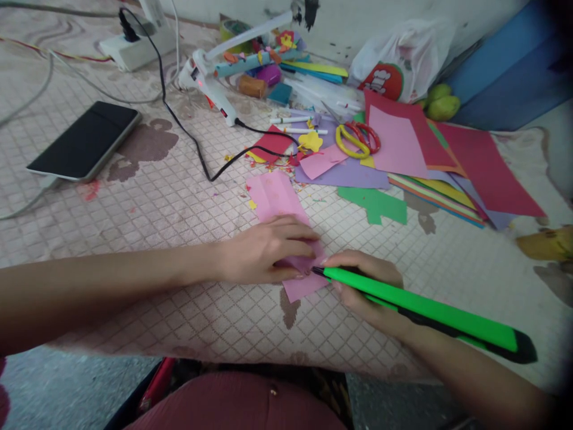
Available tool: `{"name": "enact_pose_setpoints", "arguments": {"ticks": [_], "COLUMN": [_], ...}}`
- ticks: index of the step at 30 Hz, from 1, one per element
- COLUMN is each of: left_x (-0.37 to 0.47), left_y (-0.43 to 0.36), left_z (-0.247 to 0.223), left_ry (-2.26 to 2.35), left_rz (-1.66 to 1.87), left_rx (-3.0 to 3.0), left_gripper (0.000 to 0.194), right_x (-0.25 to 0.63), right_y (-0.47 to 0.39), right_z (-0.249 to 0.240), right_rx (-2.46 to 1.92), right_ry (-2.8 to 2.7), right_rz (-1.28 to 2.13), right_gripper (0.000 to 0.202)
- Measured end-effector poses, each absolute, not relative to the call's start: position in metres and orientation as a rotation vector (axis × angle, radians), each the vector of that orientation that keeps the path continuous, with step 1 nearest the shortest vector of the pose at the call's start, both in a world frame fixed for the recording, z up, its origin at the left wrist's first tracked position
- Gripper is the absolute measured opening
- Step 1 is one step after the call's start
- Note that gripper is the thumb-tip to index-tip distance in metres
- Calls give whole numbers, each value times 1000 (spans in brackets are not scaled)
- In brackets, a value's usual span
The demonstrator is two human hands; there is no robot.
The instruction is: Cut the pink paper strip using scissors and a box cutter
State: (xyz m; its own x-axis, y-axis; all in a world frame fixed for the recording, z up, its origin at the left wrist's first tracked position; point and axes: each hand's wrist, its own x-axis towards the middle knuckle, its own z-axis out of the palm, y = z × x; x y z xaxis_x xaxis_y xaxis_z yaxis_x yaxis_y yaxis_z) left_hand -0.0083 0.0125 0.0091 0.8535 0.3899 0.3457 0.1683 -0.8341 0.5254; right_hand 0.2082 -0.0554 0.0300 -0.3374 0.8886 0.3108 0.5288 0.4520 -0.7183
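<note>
A strip of pink paper (277, 194) with crease lines lies on the tablecloth in front of me. My left hand (280, 248) rests palm down across it, fingers stretched toward the right and thumb near its lower part. My right hand (369, 283) is closed around a long green and black tool (421, 304), whose exact kind I cannot make out. Its narrow black tip meets the paper's right side, close to my left fingertips. The tool's thick end slants down to the right, above my forearm. My left palm hides the middle of the strip.
A white glue gun (210, 89) and its black cord lie beyond the paper. Scissors (358, 140) rest on coloured sheets (398, 143) at the right, near a green paper scrap (373, 203). At the left are a phone (85, 140) and a power strip (136, 48).
</note>
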Motion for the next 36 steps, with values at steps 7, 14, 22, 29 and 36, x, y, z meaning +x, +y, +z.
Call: {"name": "enact_pose_setpoints", "arguments": {"ticks": [7, 14, 22, 29, 36], "left_x": [-8, -8, -7, -7, -7], "left_y": [13, 13, 14, 13, 13], "left_z": [9, 9, 8, 10, 9], "left_ry": [414, 402, 397, 404, 412], "left_rz": [600, 618, 612, 602, 612], "left_rx": [2553, 2545, 2547, 2535, 2528], "left_gripper": [30, 31, 31, 28, 28], "right_x": [210, 208, 208, 210, 207], "right_y": [-55, -55, -54, -54, -54], "right_z": [29, 30, 28, 30, 33], "right_rx": [-1183, -1189, -1169, -1176, -1181], "right_ry": [-2042, -2051, -2070, -2111, -2068], "right_rz": [673, 638, 633, 647, 687], "right_gripper": [20, 19, 19, 21, 20]}}
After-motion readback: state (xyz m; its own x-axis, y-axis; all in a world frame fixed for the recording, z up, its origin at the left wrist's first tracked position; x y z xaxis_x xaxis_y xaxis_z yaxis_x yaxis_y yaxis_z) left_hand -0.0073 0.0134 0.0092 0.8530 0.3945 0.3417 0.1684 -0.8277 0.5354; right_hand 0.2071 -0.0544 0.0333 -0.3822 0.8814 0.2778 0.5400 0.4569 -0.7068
